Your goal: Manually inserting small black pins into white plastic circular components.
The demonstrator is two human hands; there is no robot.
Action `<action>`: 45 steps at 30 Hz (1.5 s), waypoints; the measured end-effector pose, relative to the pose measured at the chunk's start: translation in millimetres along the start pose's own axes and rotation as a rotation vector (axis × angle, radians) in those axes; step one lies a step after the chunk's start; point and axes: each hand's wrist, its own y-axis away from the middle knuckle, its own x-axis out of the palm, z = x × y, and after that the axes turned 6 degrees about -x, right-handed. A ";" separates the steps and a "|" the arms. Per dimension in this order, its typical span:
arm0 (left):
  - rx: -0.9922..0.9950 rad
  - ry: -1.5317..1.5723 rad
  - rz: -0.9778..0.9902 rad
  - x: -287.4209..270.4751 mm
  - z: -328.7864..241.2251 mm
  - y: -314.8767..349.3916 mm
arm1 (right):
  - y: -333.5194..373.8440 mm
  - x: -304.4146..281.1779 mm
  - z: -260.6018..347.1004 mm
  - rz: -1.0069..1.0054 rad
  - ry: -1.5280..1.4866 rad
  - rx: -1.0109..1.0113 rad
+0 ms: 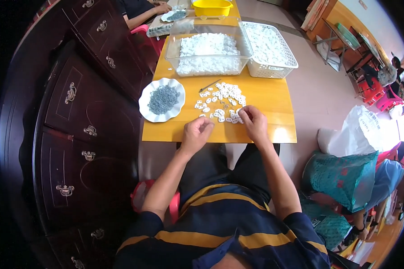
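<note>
Small white oval plastic pieces with dark holes (229,92) lie scattered on the yellow wooden table (278,105). My right hand (255,125) is at their near right edge, thumb and forefinger pinched on one small white plastic piece. Near the table's front edge, my left hand (196,136) has its fingers curled and pressed together; what they hold, if anything, is too small to make out. A few tiny grey bits (226,106) lie among the white pieces. To the left stands a white scalloped plate (148,112) with a heap of small grey parts (163,99).
Behind the pieces stand a clear plastic bin (173,50) and a white perforated basket (274,71), both full of white pieces. A dark thin tool (209,85) lies before the bin. Dark drawers (85,103) line the left. Another person's hand (163,8) works beyond, near a yellow basin (212,8).
</note>
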 end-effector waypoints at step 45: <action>0.151 -0.176 0.095 104.6 -81.1 88.5 | 140.1 -77.2 29.5 -0.001 -1.107 0.414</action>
